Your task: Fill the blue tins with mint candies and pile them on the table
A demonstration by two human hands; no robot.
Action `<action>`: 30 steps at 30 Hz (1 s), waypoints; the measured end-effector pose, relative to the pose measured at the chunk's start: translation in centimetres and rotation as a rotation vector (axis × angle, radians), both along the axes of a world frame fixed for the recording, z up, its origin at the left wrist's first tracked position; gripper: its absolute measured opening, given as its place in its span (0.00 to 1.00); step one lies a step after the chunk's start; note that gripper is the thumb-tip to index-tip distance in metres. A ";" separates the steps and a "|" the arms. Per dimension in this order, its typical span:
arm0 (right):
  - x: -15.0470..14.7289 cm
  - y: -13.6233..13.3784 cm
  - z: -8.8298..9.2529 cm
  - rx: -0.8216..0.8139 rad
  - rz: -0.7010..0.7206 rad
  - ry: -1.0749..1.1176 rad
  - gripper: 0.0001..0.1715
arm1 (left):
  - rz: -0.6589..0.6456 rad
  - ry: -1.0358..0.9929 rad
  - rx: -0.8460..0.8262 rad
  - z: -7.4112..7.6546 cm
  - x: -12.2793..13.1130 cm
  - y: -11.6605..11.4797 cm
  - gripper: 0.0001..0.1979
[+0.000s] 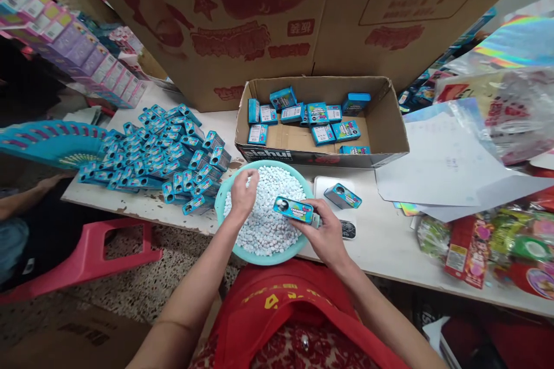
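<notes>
We hold a small blue printed box (294, 210) in our right hand (322, 230), the grip pinching it between thumb and fingers above the right side of a round teal plastic bowl (268, 260). The box's printed face is turned up towards us, and a round opening at its left end shows white inside. Our left hand (243, 193) is over the left part of the bowl with its fingers curled inward; we cannot tell whether this grip is fully pressed together or pinches any of the small white pellets (264, 233) that fill the bowl.

The bowl stands at the near edge of a long white worktop (381, 253) with worn paint. Just right of it, another blue box (343, 196) lies tilted on a flat white device (321, 184) with a dark panel. To the left, we see a dense cluster of the same blue boxes (168, 150). Behind the bowl, an open, shallow brown cardboard box (285, 141) contains more of them, scattered, in front of a large brown carton (268, 0) printed in red.
</notes>
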State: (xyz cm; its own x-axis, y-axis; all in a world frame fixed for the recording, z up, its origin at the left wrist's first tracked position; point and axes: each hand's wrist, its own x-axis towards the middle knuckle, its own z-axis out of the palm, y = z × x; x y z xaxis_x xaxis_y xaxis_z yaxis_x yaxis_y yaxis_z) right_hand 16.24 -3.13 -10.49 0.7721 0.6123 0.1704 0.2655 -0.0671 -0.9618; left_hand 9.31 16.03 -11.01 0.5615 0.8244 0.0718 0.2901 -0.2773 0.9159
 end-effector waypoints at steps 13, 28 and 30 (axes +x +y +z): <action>-0.2 -0.8 -0.2 0.023 -0.044 0.126 0.18 | -0.198 0.665 0.267 -5.3 0.8 -1.5 0.13; -1.1 0.7 -0.2 -0.125 0.073 -0.180 0.13 | 0.036 -0.467 -0.848 3.0 0.4 -3.4 0.12; -1.2 1.3 -0.3 -0.140 0.077 -0.208 0.13 | 0.062 -0.524 -0.806 3.4 0.6 -3.9 0.11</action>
State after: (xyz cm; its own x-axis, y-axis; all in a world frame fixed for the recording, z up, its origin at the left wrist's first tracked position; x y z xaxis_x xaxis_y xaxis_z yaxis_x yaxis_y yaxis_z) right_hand 14.99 -1.80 -10.83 0.6798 0.6966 0.2295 0.4657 -0.1682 -0.8688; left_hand 9.93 12.08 -7.58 0.5727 0.7630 -0.2999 -0.2173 0.4940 0.8419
